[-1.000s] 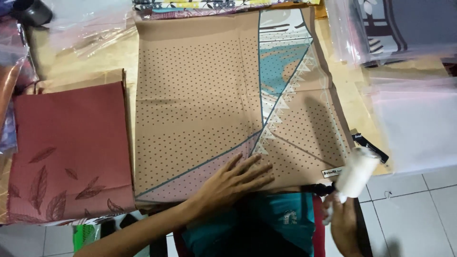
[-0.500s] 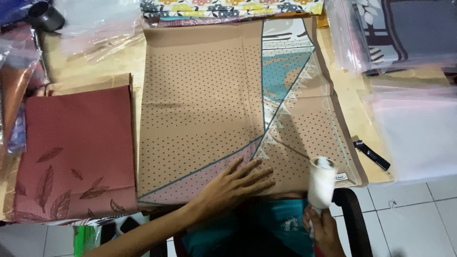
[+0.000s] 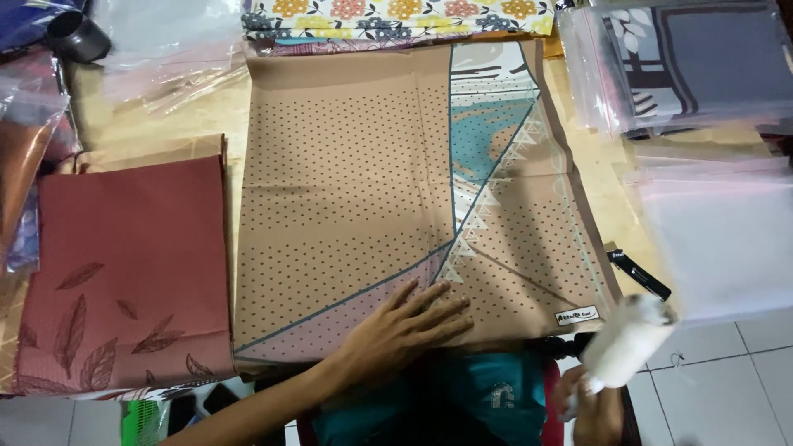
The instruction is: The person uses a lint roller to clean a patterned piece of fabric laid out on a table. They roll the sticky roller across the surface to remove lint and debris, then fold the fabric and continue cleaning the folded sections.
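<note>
A folded tan scarf [image 3: 347,190] with small dark dots, a teal and white patterned corner and a pink dotted panel lies flat on the wooden table [image 3: 206,116]. My left hand [image 3: 405,326] presses flat on its near edge, fingers spread. My right hand [image 3: 591,409] is at the lower right, just off the table, gripping the handle of a white lint roller [image 3: 628,340], which is tilted up and blurred beside the scarf's near right corner.
A dark red scarf with leaf prints [image 3: 124,272] lies at the left. Clear plastic bags [image 3: 719,239] pile up at the right, one holding a grey scarf [image 3: 702,58]. A floral cloth [image 3: 396,12] lies at the back. A black pen [image 3: 638,275] rests near the right edge.
My right hand has swung the lint roller, first in toward the scarf's corner, then back out to the right. My left hand has stayed on the scarf.
</note>
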